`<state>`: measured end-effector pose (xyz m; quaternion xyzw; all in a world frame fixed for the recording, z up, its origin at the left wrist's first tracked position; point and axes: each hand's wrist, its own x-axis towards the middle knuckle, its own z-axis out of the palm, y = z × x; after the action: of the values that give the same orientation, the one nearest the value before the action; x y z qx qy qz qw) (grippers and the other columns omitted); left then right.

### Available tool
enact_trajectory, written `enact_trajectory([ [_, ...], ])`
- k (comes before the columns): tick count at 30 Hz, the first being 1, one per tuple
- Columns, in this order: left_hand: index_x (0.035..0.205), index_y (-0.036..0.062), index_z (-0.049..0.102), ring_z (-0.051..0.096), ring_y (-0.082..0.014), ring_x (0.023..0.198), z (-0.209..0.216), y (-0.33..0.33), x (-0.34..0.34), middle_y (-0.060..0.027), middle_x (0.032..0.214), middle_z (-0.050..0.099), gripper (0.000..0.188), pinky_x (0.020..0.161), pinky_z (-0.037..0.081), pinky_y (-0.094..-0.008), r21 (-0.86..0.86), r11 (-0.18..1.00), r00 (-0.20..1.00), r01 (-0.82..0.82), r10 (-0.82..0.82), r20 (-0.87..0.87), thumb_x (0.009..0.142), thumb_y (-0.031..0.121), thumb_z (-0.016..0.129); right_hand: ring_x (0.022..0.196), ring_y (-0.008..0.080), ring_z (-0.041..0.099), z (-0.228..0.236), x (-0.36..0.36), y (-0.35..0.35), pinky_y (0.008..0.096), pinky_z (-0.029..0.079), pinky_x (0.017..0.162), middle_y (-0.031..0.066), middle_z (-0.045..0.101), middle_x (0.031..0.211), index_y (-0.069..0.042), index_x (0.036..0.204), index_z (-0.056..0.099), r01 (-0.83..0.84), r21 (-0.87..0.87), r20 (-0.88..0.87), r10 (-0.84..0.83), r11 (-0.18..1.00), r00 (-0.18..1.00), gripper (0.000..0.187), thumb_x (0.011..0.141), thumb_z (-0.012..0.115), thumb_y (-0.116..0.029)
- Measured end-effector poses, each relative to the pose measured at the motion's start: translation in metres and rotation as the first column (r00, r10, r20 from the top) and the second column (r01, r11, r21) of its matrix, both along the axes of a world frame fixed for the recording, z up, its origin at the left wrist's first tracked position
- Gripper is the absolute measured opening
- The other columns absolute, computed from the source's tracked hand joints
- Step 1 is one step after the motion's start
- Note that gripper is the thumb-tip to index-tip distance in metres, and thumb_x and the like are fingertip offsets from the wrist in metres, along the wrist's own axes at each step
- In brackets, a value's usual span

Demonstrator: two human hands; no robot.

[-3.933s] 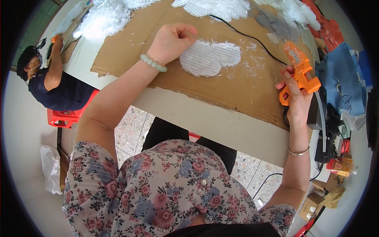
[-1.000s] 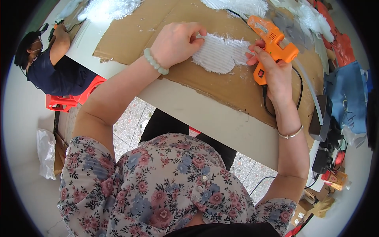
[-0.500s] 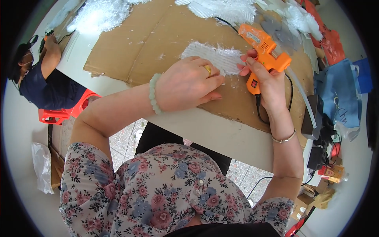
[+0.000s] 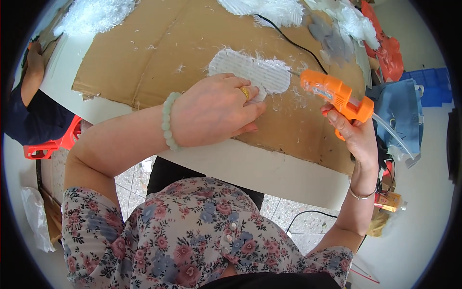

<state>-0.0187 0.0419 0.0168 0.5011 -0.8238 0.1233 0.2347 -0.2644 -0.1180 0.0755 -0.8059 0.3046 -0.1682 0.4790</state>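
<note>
My right hand point(image 4: 358, 137) is wrapped round the handle of an orange hot glue gun point(image 4: 337, 94), its nozzle pointing left. A clear glue stick point(image 4: 394, 135) trails from its back end. To the left lies a white, ribbed, fuzzy-edged strip point(image 4: 250, 67) on the brown cardboard point(image 4: 183, 58); the nozzle tip is close to its right end, and whether they touch is unclear. My left hand point(image 4: 211, 111) is closed at the strip's near edge, fingers bent over a small white piece point(image 4: 260, 94). Whether that piece joins the strip is hidden by the fingers.
Heaps of white fluffy fibre point(image 4: 98, 14) and white fringed material point(image 4: 269, 9) lie along the far side. A black cord point(image 4: 293, 43) crosses the cardboard. At right are a red plastic bag point(image 4: 385, 55) and a blue bag point(image 4: 397, 108). Another person's arm point(image 4: 33, 72) shows at far left.
The glue gun has moved right and toward me, turning its nozzle left toward the white strip. My left hand stays closed near the strip. The whole view has shifted somewhat.
</note>
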Motion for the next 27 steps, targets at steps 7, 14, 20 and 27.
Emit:
enact_trajectory([
  [7,0.092,0.0049,0.06,0.06,-0.0271,0.094,0.0,-0.005,0.005,-0.0114,0.092,0.062,0.028,0.08,0.047,-0.0366,0.042,0.999,0.997,-0.008,0.011,-0.074,0.076,0.026,0.067,0.077,0.0073,0.054,-0.008,0.017,-0.014,0.0225,0.043,0.069,-0.0004,0.061,0.084,-0.002,0.101,0.06,0.041,-0.129,-0.132,-0.058,0.991,0.99,0.025,0.084,0.07,-0.017],
  [14,0.093,0.006,0.06,0.059,-0.0263,0.095,0.002,-0.005,0.003,-0.0106,0.091,0.061,0.027,0.08,0.047,-0.0364,0.056,0.998,0.996,-0.009,0.014,-0.092,0.076,0.026,0.067,0.074,0.007,0.052,-0.009,0.022,-0.015,0.0218,0.042,0.067,-0.0012,0.059,0.082,-0.001,0.1,0.059,0.051,-0.174,-0.123,-0.073,0.983,0.99,0.027,0.083,0.07,-0.02],
  [20,0.093,0.0059,0.06,0.059,-0.0266,0.095,0.003,-0.006,0.003,-0.0109,0.091,0.061,0.027,0.08,0.047,-0.0365,0.05,0.999,0.995,0.003,0.003,-0.104,0.076,0.025,0.067,0.072,0.0066,0.051,-0.011,0.026,-0.018,0.0218,0.041,0.064,-0.0003,0.058,0.081,-0.001,0.099,0.058,0.036,-0.196,-0.154,-0.067,0.98,0.986,0.029,0.083,0.07,-0.022],
  [27,0.107,0.007,0.059,0.057,-0.0315,0.104,0.004,-0.004,0.004,-0.0149,0.111,0.06,0.041,0.09,0.046,-0.0393,0.184,0.983,0.993,0.003,0.019,-0.117,0.072,0.023,0.072,0.069,0.0067,0.05,-0.013,0.03,-0.019,0.0216,0.04,0.061,-0.0002,0.057,0.08,-0.001,0.1,0.057,0.054,-0.183,-0.132,-0.079,0.982,0.988,0.028,0.084,0.07,-0.02],
])
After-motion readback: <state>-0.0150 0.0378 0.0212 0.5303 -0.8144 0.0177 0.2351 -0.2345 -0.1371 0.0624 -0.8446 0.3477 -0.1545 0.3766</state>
